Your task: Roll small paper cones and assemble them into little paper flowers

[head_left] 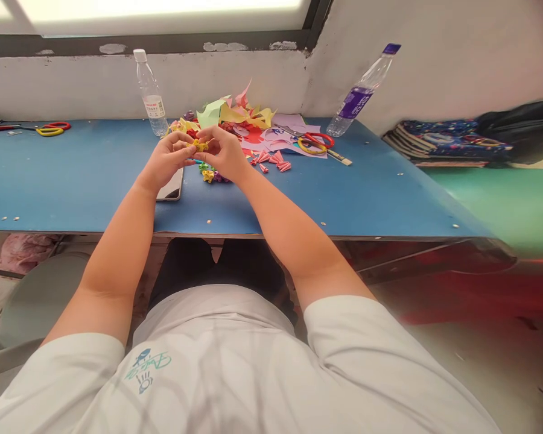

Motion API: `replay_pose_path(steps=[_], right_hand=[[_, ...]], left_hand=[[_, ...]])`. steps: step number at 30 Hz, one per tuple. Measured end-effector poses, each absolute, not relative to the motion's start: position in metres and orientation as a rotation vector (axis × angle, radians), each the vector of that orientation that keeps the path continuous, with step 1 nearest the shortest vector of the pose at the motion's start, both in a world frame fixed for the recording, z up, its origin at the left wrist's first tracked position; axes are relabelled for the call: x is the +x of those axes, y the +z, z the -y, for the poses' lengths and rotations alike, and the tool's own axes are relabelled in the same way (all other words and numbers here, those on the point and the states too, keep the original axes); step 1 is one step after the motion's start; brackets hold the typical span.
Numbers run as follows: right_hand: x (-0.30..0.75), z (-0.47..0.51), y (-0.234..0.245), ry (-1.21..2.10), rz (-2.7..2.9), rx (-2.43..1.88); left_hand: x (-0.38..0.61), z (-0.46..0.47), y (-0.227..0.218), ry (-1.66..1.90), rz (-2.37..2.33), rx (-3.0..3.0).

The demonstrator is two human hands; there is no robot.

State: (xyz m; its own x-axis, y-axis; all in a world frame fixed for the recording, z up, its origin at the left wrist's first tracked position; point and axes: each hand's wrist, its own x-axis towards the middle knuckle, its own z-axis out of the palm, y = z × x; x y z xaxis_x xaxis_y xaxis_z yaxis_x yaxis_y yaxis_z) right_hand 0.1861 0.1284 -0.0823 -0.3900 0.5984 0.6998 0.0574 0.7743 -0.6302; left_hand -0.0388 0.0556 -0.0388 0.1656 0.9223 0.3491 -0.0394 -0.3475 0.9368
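My left hand point(168, 158) and my right hand point(224, 154) meet above the blue table point(72, 181), and both pinch a small yellow folded paper piece point(200, 145) between their fingertips. Just below the hands lies a little cluster of folded paper pieces point(212, 175) in yellow, green and purple. A phone point(172, 188) lies flat under my left wrist. Small pink folded paper pieces point(271, 160) sit to the right of my right hand.
A pile of coloured paper scraps point(239, 117) lies behind the hands, with red-and-yellow scissors point(314, 143) and a ruler point(339, 157) beside it. Two clear bottles point(150, 93) point(359, 93) stand at the wall. More scissors point(52, 128) lie far left. Folded cloth and a bag point(452, 141) lie at right.
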Motion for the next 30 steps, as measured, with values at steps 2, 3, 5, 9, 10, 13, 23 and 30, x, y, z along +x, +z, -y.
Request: replay_pose_path(steps=[2, 3, 5, 9, 10, 13, 23, 30], right_hand=[[0.184, -0.136, -0.088, 0.622, 1.879, -0.445], [0.183, -0.139, -0.091, 0.614, 1.860, -0.415], [0.181, -0.144, -0.094, 0.614, 1.824, -0.358], [0.185, -0.137, -0.088, 0.709, 1.813, -0.392], [0.187, -0.133, -0.085, 0.725, 1.811, -0.439], [0.190, -0.122, -0.076, 0.730, 1.809, -0.547], [0.185, -0.113, -0.072, 0.765, 1.790, -0.532], [0.183, -0.115, -0.073, 0.806, 1.765, -0.519]], left_hand=[[-0.037, -0.053, -0.038, 1.341, -0.883, 1.504], [-0.036, -0.052, -0.038, 1.351, -0.882, 1.485], [-0.034, -0.050, -0.036, 1.377, -0.881, 1.446], [-0.033, -0.049, -0.033, 1.413, -0.861, 1.372], [-0.034, -0.050, -0.033, 1.418, -0.855, 1.355], [-0.035, -0.051, -0.032, 1.430, -0.856, 1.338], [-0.037, -0.052, -0.034, 1.420, -0.906, 1.350], [-0.039, -0.055, -0.036, 1.434, -0.889, 1.343]])
